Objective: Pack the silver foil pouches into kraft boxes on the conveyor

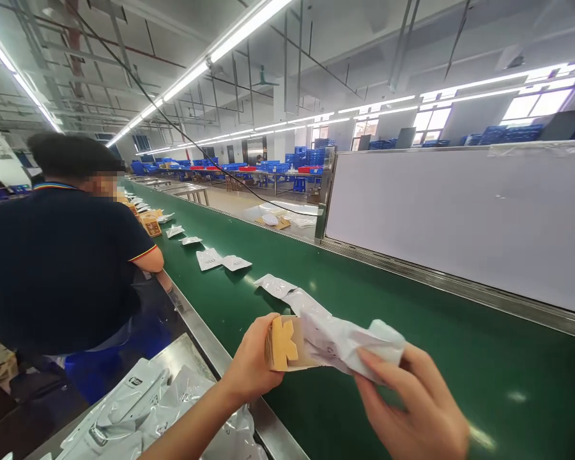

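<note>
My left hand point(255, 358) is closed around a small brown cardboard box point(284, 345), held above the green conveyor belt point(426, 358). In my right hand point(412, 402) is a white plastic pouch point(349, 342), gripped between thumb and fingers. The pouch's left end meets the box's right end; how far it reaches inside is hard to see. Just behind them, more white pouches point(275, 285) lie on the belt. Below my left forearm is a pile of white printed pouches point(119, 409) on a metal tray beside the belt.
A co-worker in a dark shirt point(62, 255) sits at the left, close to the belt. Pouches point(209, 258) and boxes point(151, 223) run along the belt's far part. A white panel point(460, 217) borders the belt's right side. Blue crates point(311, 156) stand farther back.
</note>
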Demonstrator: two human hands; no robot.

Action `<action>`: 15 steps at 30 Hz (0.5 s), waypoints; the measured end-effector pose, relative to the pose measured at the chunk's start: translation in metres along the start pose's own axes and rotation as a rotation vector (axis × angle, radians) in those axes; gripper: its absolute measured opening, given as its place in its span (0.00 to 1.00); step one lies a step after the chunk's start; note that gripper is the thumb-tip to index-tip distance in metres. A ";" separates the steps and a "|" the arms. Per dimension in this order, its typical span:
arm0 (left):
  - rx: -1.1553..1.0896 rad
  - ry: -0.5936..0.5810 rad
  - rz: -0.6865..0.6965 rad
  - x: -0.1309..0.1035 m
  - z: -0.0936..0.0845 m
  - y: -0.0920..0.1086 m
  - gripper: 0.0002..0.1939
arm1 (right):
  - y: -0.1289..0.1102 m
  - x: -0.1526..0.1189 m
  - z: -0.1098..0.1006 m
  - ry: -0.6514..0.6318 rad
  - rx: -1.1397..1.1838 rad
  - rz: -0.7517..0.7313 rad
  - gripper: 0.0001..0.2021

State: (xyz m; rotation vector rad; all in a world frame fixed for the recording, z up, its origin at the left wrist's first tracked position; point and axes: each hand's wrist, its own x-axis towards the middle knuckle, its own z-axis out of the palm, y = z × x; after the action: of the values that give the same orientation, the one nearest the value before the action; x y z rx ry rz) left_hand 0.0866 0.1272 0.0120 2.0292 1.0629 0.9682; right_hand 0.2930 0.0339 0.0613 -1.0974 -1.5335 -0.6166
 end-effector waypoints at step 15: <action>0.274 0.152 0.205 -0.039 0.083 0.055 0.37 | 0.021 -0.069 -0.018 -0.582 0.116 -0.011 0.11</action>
State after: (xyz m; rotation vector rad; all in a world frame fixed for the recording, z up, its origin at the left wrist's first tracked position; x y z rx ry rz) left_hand 0.1614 0.0517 0.0010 2.3547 1.1351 1.1487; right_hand 0.3182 0.0066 -0.0033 -1.2427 -2.0415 -0.2112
